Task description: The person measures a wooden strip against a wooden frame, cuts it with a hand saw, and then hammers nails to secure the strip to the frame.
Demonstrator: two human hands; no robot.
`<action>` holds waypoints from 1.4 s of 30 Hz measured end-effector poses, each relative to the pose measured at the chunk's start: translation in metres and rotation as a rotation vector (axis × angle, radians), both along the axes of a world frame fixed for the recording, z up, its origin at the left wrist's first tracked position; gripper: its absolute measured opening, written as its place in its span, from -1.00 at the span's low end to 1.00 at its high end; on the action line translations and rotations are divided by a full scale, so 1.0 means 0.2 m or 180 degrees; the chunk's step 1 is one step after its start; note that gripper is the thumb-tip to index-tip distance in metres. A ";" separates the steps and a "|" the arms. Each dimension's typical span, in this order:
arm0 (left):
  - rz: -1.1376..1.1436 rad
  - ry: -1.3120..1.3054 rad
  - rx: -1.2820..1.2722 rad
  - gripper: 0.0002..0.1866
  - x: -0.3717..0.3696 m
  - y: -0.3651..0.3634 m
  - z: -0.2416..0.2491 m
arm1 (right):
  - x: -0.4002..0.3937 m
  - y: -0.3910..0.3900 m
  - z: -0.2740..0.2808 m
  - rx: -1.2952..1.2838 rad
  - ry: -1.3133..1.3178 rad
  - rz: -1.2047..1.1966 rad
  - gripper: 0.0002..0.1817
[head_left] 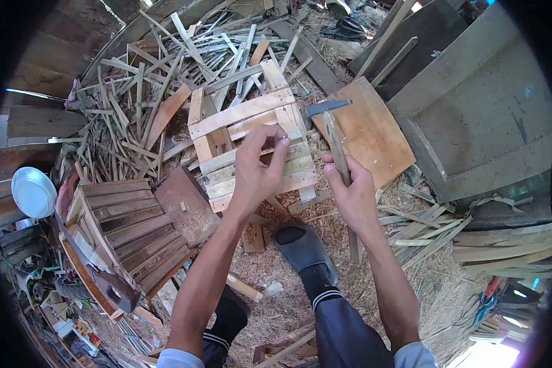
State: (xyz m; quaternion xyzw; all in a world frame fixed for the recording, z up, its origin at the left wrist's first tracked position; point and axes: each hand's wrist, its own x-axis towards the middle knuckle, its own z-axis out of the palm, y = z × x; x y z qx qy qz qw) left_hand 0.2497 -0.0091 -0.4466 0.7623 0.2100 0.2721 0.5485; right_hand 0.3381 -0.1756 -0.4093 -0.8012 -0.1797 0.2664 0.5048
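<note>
My right hand point(354, 190) is wrapped round the wooden handle of a hammer point(335, 140), whose dark metal head points up and away from me. Over the slats of a small wooden crate point(242, 116), my left hand point(260, 164) has its thumb and forefinger brought together in a pinch. Anything between those fingertips is too small to make out. The crate is made of pale slats with gaps between them, and my left hand hides part of its top.
A flat wooden board point(374, 135) lies right of the crate. Loose wood strips point(165, 104) are heaped behind it. At the left stand a slatted wooden piece point(138, 227) and a handsaw point(113, 288). Wood shavings cover the ground around my shoe point(306, 248).
</note>
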 end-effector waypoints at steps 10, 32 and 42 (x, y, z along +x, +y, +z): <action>0.0273 0.0037 0.0508 -0.89 0.03 -0.01 0.03 | -0.01 -0.01 0.02 -0.0320 -0.0026 0.0012 -0.73; 0.0473 -0.0217 0.1260 -0.84 0.03 -0.02 0.00 | 0.03 0.27 -0.06 0.0089 -0.0648 -0.0168 -0.79; 0.0522 -0.0190 0.0159 -0.79 0.03 -0.02 0.01 | 0.04 0.26 -0.11 0.0197 -0.0191 -0.0276 -0.80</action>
